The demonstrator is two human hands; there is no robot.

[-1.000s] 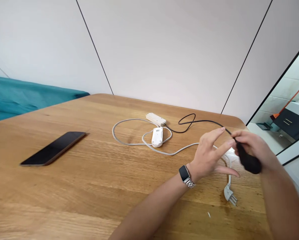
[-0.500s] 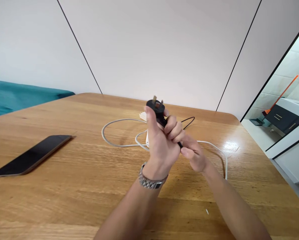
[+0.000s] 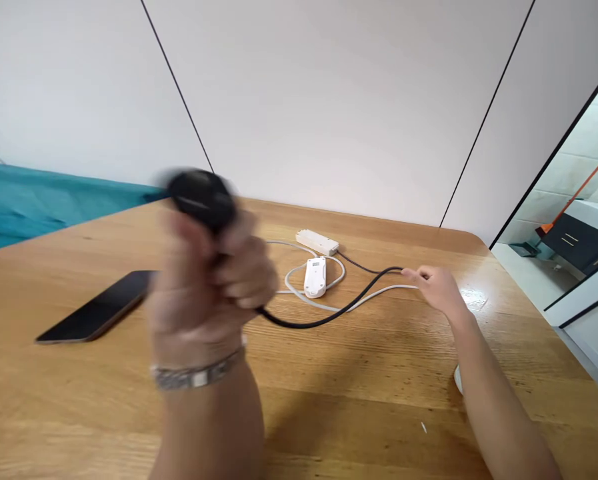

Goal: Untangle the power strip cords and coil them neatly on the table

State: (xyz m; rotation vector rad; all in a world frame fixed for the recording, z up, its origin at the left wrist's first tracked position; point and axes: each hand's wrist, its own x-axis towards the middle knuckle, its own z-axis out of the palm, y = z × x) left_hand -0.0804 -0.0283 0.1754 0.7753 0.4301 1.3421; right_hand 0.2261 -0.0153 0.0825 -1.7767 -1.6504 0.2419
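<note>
My left hand (image 3: 213,273), blurred by motion, is wrapped round a black power plug (image 3: 201,197) and holds it above the table at centre left. From that fist a black cord (image 3: 303,325) sags and runs right to my right hand (image 3: 436,287), whose fingers pinch it over the table. Beyond my right hand's grip the cord continues to a long white power strip (image 3: 317,241) near the back. A smaller white device (image 3: 315,277) lies in front of the strip, with a white cable (image 3: 339,267) looped around it.
A dark tablet or large phone (image 3: 99,307) lies on the wooden table (image 3: 369,413) at left. A white scrap (image 3: 423,427) lies near the front. Part of a white object (image 3: 458,379) shows beside my right forearm. A white wall panel (image 3: 329,100) stands behind.
My left hand has moved left and nearer with the plug, while my right hand has slid right along the cord. The cord now stretches between them, and the strip and small device have come into view.
</note>
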